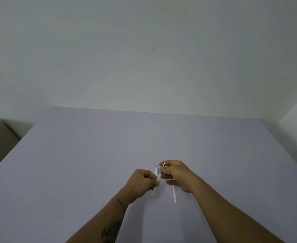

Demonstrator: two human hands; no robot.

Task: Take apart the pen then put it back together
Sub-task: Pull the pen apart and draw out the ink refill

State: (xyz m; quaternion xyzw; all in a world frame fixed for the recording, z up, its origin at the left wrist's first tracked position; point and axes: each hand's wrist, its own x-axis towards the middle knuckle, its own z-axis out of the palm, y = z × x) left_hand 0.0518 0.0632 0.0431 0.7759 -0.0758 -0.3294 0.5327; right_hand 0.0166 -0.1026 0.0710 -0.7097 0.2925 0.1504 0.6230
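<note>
Both bare forearms reach forward from the lower edge of the view and converge, so the hands sit close together, just apart. The left hand [143, 181] is curled into a loose fist, knuckles up, thumb and fingers pinched shut at its right side. The right hand [176, 173], slightly ahead of the left hand, has its fingers bent inward and pinched together. Dark tattoos mark the left forearm.

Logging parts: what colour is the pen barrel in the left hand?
White pen barrel, seen in the head view.

Lilac table [95, 155], plain white wall [109, 50]
</note>
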